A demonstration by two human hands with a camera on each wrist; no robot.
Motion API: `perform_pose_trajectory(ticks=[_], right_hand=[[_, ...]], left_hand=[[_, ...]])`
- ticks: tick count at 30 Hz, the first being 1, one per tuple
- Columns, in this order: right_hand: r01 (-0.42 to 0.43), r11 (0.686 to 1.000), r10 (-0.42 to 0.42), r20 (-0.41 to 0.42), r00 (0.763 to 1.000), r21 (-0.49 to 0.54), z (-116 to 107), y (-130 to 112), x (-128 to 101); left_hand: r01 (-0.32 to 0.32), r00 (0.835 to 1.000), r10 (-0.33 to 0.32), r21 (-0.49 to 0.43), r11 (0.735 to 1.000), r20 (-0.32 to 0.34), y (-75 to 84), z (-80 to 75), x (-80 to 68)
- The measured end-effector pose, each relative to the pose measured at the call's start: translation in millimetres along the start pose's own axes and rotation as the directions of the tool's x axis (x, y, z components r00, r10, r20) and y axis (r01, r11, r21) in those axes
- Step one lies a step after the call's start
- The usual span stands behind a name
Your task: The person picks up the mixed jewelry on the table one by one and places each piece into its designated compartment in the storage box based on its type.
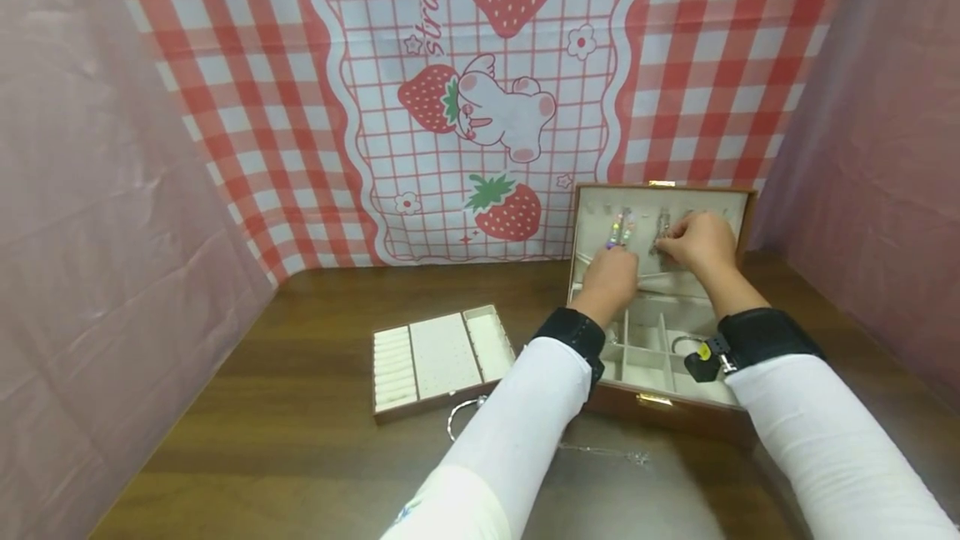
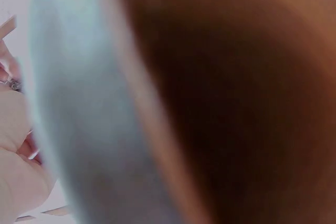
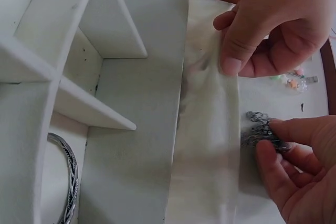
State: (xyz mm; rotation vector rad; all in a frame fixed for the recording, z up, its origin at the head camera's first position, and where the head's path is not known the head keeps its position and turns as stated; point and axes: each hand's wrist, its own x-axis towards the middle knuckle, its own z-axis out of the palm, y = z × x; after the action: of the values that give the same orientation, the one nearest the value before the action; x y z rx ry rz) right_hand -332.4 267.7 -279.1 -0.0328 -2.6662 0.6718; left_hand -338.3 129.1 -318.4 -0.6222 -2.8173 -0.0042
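- White sleeves (image 1: 498,427) lie nearest.
- Left hand (image 1: 609,275) pinches the pocket (image 3: 209,124).
- Right hand (image 1: 703,244), fingers curled, pinches the chain (image 3: 260,129) — upright, left of that palm, just above the pocket.

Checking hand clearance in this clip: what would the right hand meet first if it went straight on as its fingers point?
Most likely the pale fabric pocket on the lid, just beyond the silver chains the right hand pinches; depth is unclear, so it could slip behind the pocket's edge.
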Motion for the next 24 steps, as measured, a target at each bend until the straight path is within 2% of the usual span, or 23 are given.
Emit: perform_pose_trajectory(ticks=[9, 13, 19, 24], right_hand=[[0.030, 0.998, -0.027, 0.071, 0.997, -0.047, -4.7, 3.7, -2.5], [0.027, 0.998, -0.021, 0.096, 0.995, -0.059, -4.5, 9.9, -5.2], [0.002, 0.999, 0.002, 0.099, 0.995, -0.040, -1.4, 16.0, -8.8], [-0.002, 1.000, 0.003, 0.079, 0.997, -0.017, -1.4, 16.8, -11.6]], left_hand=[[0.033, 0.999, -0.034, -0.057, 0.998, -0.022, 2.0, -0.4, -0.4], [0.026, 0.999, -0.028, -0.059, 0.998, -0.026, 1.9, 0.2, -0.8], [0.012, 0.999, -0.013, -0.038, 0.999, -0.036, 0.9, 1.3, -2.0], [-0.012, 0.998, 0.013, 0.018, 1.000, -0.054, 0.2, -0.5, -2.4]])
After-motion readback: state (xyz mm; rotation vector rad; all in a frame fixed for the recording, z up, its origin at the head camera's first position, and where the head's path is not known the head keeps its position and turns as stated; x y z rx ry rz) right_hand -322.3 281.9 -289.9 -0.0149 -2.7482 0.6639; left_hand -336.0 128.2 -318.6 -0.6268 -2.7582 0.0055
